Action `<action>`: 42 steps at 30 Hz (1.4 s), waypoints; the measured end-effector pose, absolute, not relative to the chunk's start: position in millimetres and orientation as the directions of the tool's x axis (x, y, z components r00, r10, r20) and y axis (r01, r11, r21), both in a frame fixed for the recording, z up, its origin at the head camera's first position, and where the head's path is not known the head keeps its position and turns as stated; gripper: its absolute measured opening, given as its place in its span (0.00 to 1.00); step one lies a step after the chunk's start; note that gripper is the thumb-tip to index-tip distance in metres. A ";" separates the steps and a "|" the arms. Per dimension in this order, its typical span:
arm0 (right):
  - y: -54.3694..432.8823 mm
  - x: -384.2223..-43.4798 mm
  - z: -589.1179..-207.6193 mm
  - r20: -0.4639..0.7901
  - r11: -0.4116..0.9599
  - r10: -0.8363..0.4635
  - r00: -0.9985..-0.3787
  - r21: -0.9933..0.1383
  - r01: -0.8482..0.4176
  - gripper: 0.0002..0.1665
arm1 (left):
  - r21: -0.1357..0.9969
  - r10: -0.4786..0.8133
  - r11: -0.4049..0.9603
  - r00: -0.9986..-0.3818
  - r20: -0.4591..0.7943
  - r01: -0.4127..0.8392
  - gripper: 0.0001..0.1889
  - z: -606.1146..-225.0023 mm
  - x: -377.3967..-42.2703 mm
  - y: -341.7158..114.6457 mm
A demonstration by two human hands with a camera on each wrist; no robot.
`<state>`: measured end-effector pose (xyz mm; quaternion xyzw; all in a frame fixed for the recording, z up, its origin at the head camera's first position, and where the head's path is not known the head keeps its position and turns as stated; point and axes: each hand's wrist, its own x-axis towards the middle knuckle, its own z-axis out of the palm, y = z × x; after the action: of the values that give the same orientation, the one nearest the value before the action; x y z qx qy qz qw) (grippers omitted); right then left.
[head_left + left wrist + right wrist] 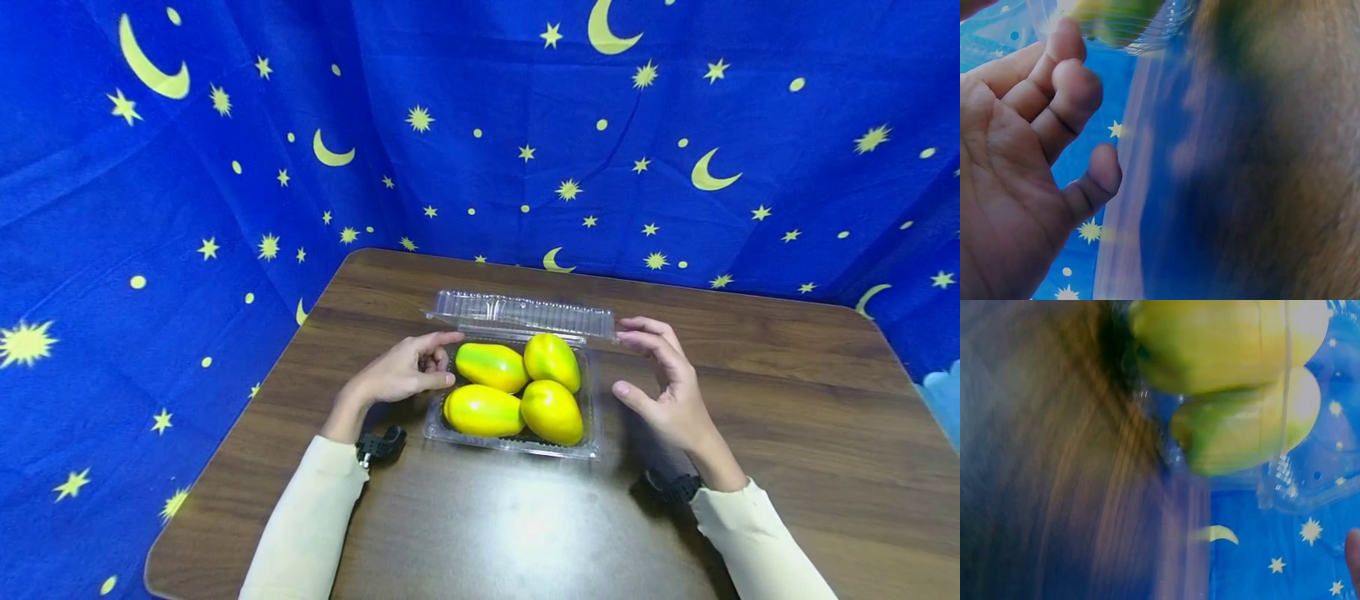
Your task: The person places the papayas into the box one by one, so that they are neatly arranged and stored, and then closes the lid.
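A clear plastic clamshell box (510, 446) sits on the table with several yellow-green mangoes (552, 412) inside. Its ribbed transparent lid (525, 312) stands raised at the far side. At the left end of the lid, my left hand (397, 371) reaches with its index finger stretched out; the other fingers are loosely bent, and contact with the plastic is hard to tell. My right hand (667, 396) is spread at the other end, fingertips by the lid's right corner and thumb apart. Only one fingertip (1353, 553) of it shows in the right wrist view.
The brown wooden table (787, 433) extends on both sides of the box and in front of it. A blue cloth (480, 150) with yellow moons and stars hangs behind and to the left. Black wrist mounts (382, 444) sit at both sleeves.
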<state>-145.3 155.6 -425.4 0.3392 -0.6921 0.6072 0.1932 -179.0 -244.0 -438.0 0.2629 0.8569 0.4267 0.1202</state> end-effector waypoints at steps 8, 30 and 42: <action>154.4 -134.9 -420.8 0.713 0.011 -0.227 -0.664 -0.680 -0.733 0.33 | 0.825 0.556 0.469 -0.831 0.003 0.316 0.33 -430.7 -178.4 -253.4; 136.2 -108.0 -392.8 0.757 0.191 -0.222 -0.614 -0.584 -0.789 0.29 | 0.818 0.458 0.421 -0.870 0.182 0.392 0.39 -412.9 -171.5 -260.0; 148.1 -112.0 -409.8 0.794 0.102 -0.243 -0.557 -0.550 -0.829 0.32 | 0.783 0.471 0.415 -0.845 0.251 0.464 0.31 -402.5 -166.2 -259.8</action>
<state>-112.0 148.1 -409.8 0.3871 -0.6923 0.5469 0.2677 -166.2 -259.8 -402.5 0.2780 0.8411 0.4640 0.0039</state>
